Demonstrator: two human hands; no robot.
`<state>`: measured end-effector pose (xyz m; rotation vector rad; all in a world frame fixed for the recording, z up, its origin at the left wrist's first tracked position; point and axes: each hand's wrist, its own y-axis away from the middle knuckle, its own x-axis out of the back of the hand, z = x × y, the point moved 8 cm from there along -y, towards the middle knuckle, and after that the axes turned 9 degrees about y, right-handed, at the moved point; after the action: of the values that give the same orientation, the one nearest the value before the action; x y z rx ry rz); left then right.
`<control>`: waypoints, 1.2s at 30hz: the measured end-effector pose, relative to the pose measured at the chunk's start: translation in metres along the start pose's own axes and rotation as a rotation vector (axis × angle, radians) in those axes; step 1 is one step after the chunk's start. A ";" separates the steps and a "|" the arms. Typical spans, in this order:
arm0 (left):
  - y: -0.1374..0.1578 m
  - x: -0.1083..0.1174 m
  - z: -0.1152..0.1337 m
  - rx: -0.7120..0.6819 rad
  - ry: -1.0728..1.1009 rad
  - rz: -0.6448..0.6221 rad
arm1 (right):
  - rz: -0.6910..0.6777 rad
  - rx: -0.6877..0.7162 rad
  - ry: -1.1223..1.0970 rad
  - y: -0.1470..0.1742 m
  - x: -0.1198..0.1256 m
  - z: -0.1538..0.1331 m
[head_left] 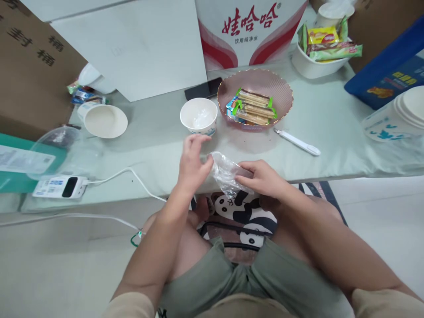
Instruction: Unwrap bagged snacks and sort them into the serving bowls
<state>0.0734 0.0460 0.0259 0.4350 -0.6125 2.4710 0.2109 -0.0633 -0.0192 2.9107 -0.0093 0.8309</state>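
Observation:
Over the front edge of the table, a crumpled clear plastic bag point(225, 172) hangs between my two hands. My right hand point(261, 177) pinches its right side between thumb and fingers. Thumb and curled fingers stand apart on my left hand point(194, 161), whose thumb is close to the bag's upper left edge; whether it touches cannot be made out. Just beyond my left fingertips stands a white paper cup point(209, 128) with crumpled clear plastic inside. Behind the bag, a pink ribbed bowl point(285, 104) holds several wrapped wafer sticks point(255, 106).
A white utility knife point(298, 142) lies right of the bowl, a dark phone point(202, 89) behind the cup. At left are a tipped paper cup point(106, 121) and a power strip point(59, 187) with a cable. Stacked cups point(384, 119) and a snack tub point(318, 68) stand right; boxes line the back.

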 end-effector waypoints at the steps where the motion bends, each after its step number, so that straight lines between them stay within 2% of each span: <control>1: 0.003 0.004 0.009 -0.042 -0.100 0.078 | 0.029 -0.010 0.015 0.000 0.001 -0.001; 2: 0.006 0.002 0.018 -0.071 -0.152 0.070 | 0.068 -0.004 0.013 0.000 0.003 -0.004; 4: 0.011 -0.016 0.028 -0.060 -0.123 -0.109 | 0.104 0.064 -0.046 0.000 0.004 -0.011; 7: 0.019 -0.041 0.026 0.101 0.067 -0.394 | 0.084 0.192 -0.176 0.002 0.005 -0.020; 9: 0.021 -0.047 0.019 0.213 0.183 -0.471 | 0.098 0.193 -0.206 0.003 0.007 -0.017; 13: 0.016 -0.044 0.001 0.347 0.266 -0.448 | 0.369 0.126 -0.107 0.005 0.026 -0.005; 14: 0.015 -0.044 -0.002 0.360 0.280 -0.449 | 0.390 0.125 -0.106 0.005 0.027 -0.004; 16: 0.013 -0.041 -0.007 0.370 0.316 -0.398 | 0.314 0.103 -0.146 0.002 0.020 -0.004; 18: 0.010 -0.033 -0.013 0.393 0.354 -0.269 | 0.250 0.031 -0.195 -0.001 0.011 -0.002; 21: 0.010 -0.028 -0.021 0.436 0.378 -0.149 | 0.269 -0.048 -0.268 -0.003 0.005 -0.001; 25: 0.012 -0.029 -0.020 0.409 0.316 -0.144 | 0.295 -0.037 -0.256 -0.006 -0.002 -0.003; 29: 0.015 -0.033 -0.033 0.500 0.385 -0.096 | 0.488 -0.033 -0.134 -0.005 0.009 -0.004; 32: 0.016 -0.031 -0.045 0.565 0.471 0.003 | 0.647 0.028 -0.053 -0.005 0.017 -0.014; 36: 0.015 -0.025 -0.049 0.536 0.524 0.043 | 0.679 0.136 0.020 -0.010 0.008 -0.031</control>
<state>0.0759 0.0488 -0.0305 -0.0471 0.2598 2.6163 0.2021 -0.0496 0.0100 3.0357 -1.0200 0.9630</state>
